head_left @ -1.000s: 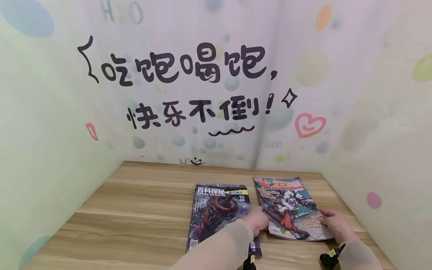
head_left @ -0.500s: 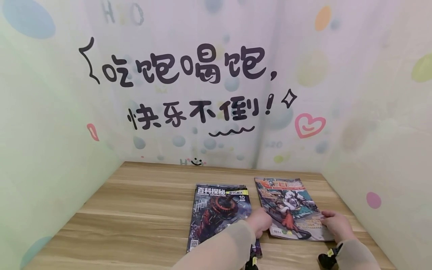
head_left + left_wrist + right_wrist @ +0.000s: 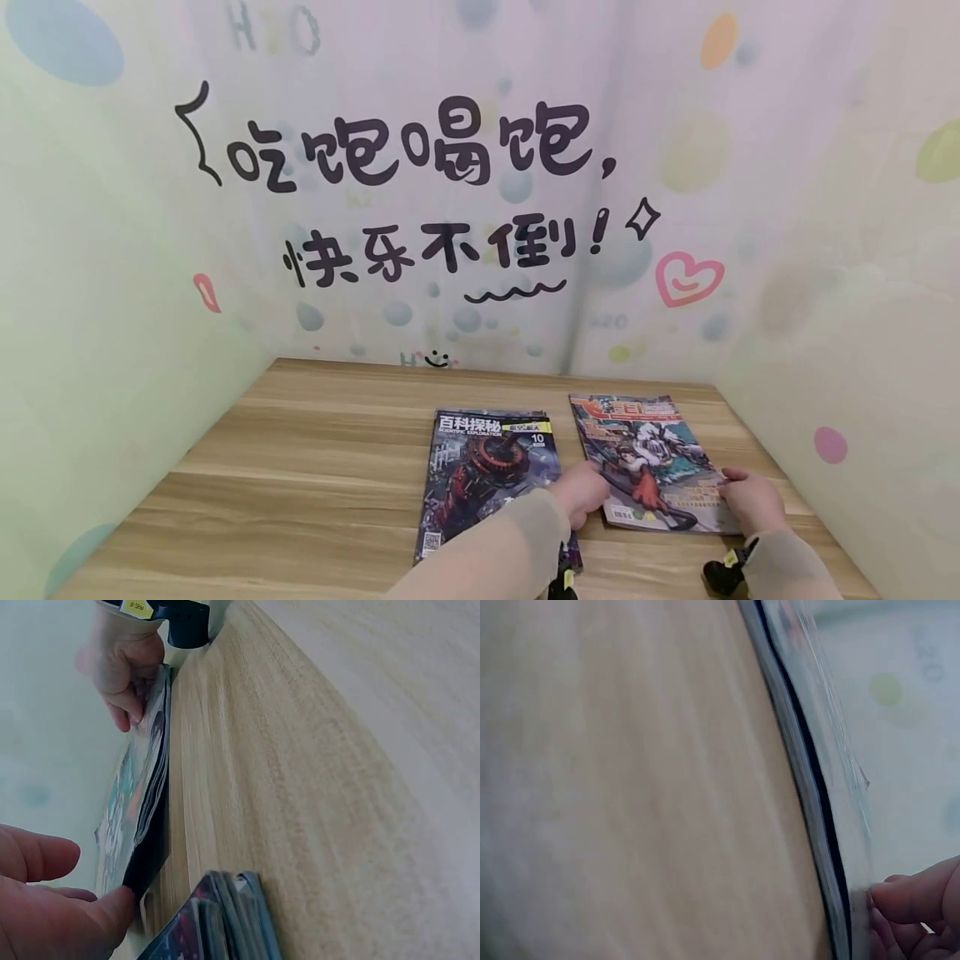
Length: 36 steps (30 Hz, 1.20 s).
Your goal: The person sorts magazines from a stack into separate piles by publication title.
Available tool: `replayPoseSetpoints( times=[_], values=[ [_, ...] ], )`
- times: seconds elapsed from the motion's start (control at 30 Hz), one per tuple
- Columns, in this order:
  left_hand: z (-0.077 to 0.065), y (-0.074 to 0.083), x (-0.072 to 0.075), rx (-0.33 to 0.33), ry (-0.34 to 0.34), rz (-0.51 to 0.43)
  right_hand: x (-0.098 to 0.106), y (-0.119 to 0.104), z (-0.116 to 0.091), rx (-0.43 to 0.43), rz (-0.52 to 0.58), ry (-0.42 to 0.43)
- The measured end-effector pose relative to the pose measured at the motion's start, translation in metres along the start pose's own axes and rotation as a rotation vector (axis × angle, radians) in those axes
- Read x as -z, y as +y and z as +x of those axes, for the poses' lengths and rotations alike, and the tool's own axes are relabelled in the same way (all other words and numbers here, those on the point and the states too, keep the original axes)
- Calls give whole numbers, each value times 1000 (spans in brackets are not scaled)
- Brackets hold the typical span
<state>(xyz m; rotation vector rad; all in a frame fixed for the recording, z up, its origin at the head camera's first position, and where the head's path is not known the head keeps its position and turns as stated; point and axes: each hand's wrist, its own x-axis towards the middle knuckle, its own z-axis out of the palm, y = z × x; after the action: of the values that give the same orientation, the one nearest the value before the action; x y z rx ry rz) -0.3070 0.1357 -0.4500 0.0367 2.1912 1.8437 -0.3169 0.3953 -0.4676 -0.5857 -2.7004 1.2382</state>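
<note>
A colourful comic-style magazine point(image 3: 656, 467) with a red-lettered title lies on the right of the table. My left hand point(image 3: 581, 493) grips its left edge; in the left wrist view one fingertip meets the near corner, and dark shadow shows beneath that raised side. On the opposite edge my right hand point(image 3: 753, 500) pinches the magazine, thumb side over the cover; the right wrist view shows those fingers point(image 3: 919, 904) at the rim. To the left lies a dark "Scientific Exploration" magazine point(image 3: 480, 475), partly covered by my left forearm. Its layered edges point(image 3: 232, 915) suggest more than one copy.
The wood-grain table point(image 3: 300, 467) extends left of both magazines. A printed curtain wall point(image 3: 450, 333) stands behind, and side walls point(image 3: 862, 375) close in left and right. Each wrist carries a small black device point(image 3: 726, 575).
The comic-style magazine has slid slightly to the right, with both hands moving along at its edges. The dark magazine on the left has stayed in place.
</note>
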Motion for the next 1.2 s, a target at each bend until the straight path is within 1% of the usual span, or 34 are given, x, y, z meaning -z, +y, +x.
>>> replayPoseSetpoints(
  times=[0.13, 0.23, 0.33, 0.43, 0.53, 0.63, 0.77, 0.9, 0.97, 1.1, 1.2],
  values=[
    [-2, 2, 2, 22, -26, -56, -1, -1, -1, 2, -17, 42],
    [-3, 4, 3, 41, -46, -84, -1, -3, -2, -20, 17, 43],
    [-5, 5, 4, 51, -38, -94, -1, -8, -5, -35, 41, 38],
    [-6, 5, 5, 49, -30, -108, -1, -14, -9, -5, 18, 45],
    [-11, 5, 8, 39, -29, -114, -4, -22, -13, 40, 8, 53],
    [-13, 4, 14, 18, -30, -104, -9, -31, -17, 68, 29, 23],
    [-14, 3, 26, -9, -35, -80, -16, -48, -28, 98, 39, -31],
    [-17, 3, 42, -34, -63, -67, -26, -66, -40, 133, 61, -88],
    [-19, 2, 51, -56, -79, -58, -33, -73, -46, 148, 80, -103],
    [-25, -1, 72, -87, -105, -58, -50, -86, -57, 128, 195, -147],
    [-28, -4, 88, -105, -99, -54, -61, -94, -64, 111, 225, -169]
  ],
)
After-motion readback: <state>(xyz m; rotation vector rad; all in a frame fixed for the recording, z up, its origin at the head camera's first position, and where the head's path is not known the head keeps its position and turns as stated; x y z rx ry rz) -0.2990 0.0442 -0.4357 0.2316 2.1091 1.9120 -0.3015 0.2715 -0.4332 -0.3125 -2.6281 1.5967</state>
